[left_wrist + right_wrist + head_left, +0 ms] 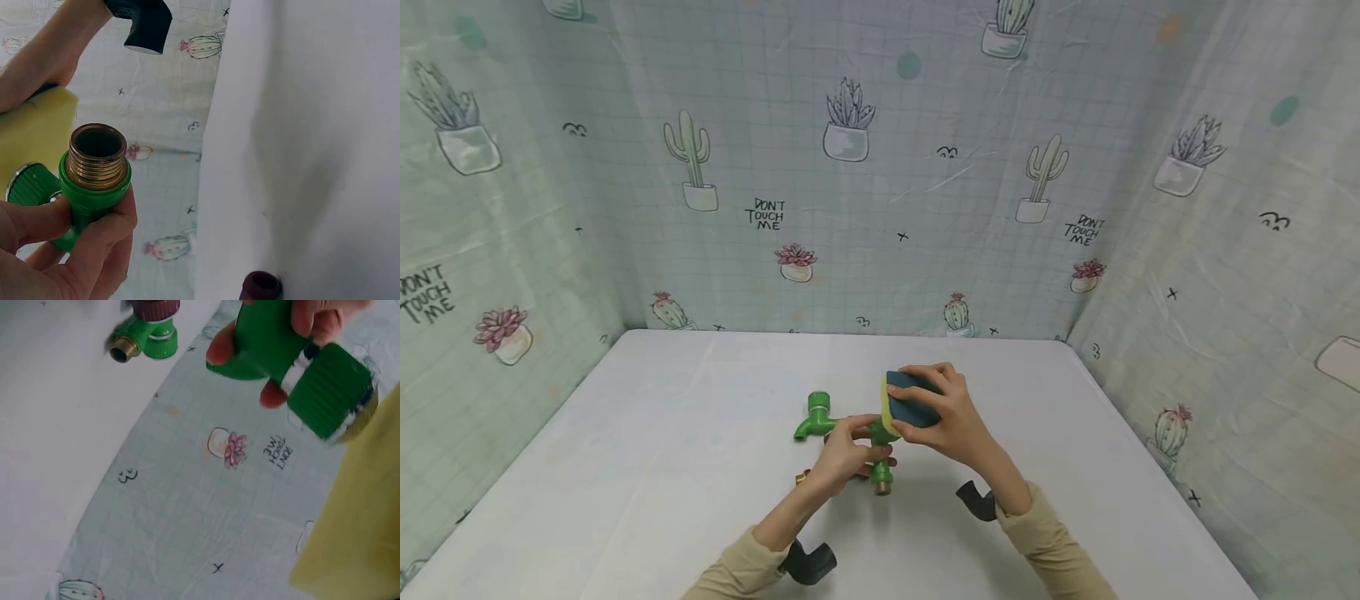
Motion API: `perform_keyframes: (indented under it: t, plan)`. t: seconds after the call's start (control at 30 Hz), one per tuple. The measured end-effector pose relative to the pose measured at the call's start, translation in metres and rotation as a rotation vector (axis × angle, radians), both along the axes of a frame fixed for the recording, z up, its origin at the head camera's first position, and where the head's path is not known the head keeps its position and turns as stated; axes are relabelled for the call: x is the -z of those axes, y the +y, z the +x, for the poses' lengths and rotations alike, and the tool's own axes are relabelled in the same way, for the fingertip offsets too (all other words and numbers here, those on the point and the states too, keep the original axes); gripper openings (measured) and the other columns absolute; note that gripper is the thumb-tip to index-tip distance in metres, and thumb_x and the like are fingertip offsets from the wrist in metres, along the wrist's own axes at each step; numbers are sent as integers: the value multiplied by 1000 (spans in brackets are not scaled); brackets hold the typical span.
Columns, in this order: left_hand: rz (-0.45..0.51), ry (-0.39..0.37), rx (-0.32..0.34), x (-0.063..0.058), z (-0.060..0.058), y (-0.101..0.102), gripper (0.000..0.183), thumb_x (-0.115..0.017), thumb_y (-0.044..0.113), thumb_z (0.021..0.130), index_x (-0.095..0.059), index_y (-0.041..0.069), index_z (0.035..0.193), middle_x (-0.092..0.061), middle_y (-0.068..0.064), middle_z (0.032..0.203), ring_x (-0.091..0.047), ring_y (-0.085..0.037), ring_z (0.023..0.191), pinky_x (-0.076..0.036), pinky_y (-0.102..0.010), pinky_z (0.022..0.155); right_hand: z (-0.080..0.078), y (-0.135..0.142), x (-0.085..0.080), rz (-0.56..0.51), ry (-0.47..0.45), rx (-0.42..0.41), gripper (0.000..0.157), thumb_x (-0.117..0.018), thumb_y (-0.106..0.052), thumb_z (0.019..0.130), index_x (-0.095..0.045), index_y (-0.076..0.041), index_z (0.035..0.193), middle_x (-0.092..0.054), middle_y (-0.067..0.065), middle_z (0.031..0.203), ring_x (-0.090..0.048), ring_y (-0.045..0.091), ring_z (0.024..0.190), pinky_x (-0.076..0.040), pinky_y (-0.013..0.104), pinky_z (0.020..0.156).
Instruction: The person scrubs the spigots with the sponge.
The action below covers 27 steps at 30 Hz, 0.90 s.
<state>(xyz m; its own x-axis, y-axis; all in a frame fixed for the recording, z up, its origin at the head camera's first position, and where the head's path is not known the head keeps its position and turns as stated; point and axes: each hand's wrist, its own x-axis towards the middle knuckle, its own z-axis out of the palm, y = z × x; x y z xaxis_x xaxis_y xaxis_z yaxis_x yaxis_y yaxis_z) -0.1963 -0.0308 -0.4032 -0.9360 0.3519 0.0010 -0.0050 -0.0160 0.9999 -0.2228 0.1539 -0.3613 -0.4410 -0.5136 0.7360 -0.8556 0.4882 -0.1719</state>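
My left hand [842,457] grips a green tap [95,203] by its body, fingers wrapped round it. The tap's brass threaded end [882,488] points down toward the table in the head view. Its ribbed green cap [331,390] faces the sponge. In my right hand [953,417] is a sponge [916,406], yellow on one side and dark blue on the other, pinched between thumb and fingers. The sponge's yellow face [365,531] lies right at the cap's end. My left fingers hide part of the tap.
A second green tap [817,408] lies on the white table [700,450], left of my hands. Close by, a brass end [801,477] shows beside my left hand. A maroon piece [261,286] sits on the table. Black devices [808,564] ride on both wrists. Cactus-print curtains surround the table.
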Motion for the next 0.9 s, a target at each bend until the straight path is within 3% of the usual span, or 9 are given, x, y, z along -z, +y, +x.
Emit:
perform_keyframes:
  t: [0.2,0.43,0.67,0.8,0.9]
  plan:
    - [-15,-7,-18,-3,2,2,48,-57,-5,81,-45,-3,127,-50,-29,115,-67,-30,80,-56,-39,67,-4,-3,5,-4,33,6,42,-48,-52,85,-65,-19,105,-56,11,112,-45,24,96,-38,45,72]
    - [13,-32,-1,-4,4,2,48,-54,-8,81,-44,-2,128,-47,-30,117,-66,-32,82,-55,-39,70,-15,7,12,-50,9,44,34,-56,-44,83,-67,-18,102,-58,13,109,-46,25,91,-39,46,72]
    - [46,-97,-19,-6,-2,-5,48,-53,-2,85,-41,2,131,-44,-28,125,-63,-28,94,-54,-40,76,-21,20,14,46,108,172,42,-48,-55,83,-66,-22,102,-57,13,109,-44,28,88,-36,42,65]
    - [67,-134,-55,-10,-8,-12,49,-52,1,86,-38,2,133,-45,-30,124,-56,-31,106,-54,-40,78,-21,28,16,82,165,191,41,-49,-53,83,-66,-21,102,-56,14,110,-44,30,86,-34,43,65]
    - [84,-171,-57,-12,-12,-18,49,-52,3,87,-35,1,133,-43,-32,124,-52,-37,110,-53,-40,80,-18,36,18,81,153,201,42,-48,-53,83,-66,-21,102,-56,13,111,-43,29,87,-34,44,66]
